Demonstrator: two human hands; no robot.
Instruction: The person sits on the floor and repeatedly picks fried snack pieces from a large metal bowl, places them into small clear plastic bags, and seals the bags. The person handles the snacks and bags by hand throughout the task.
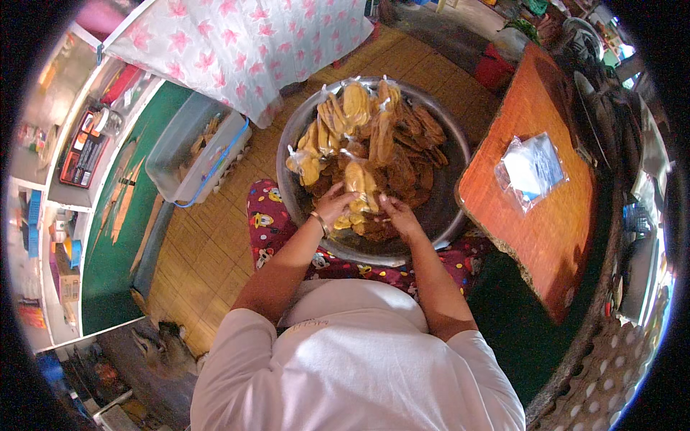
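A wide metal basin [457, 161] stands before my lap, piled with flat brown fried slices [420, 129], perhaps banana chips. Over its near side, my left hand [335, 204] pinches the left edge of a clear plastic bag [360, 186] of yellow-brown slices. My right hand [400, 215] has its fingers at the bag's lower right edge. Several filled, tied clear bags [357, 105] rest on the heap at the far left of the basin. Loose yellow slices [350, 220] show just below the held bag.
To the right, an orange-brown wooden board [501, 210] carries a packet of clear plastic bags [533, 167]. A translucent plastic bin [178, 151] with a blue-edged rim stands left. Behind it are a shelf unit [75, 207] and a flowered cloth [232, 43]. A cat [161, 347] is at lower left.
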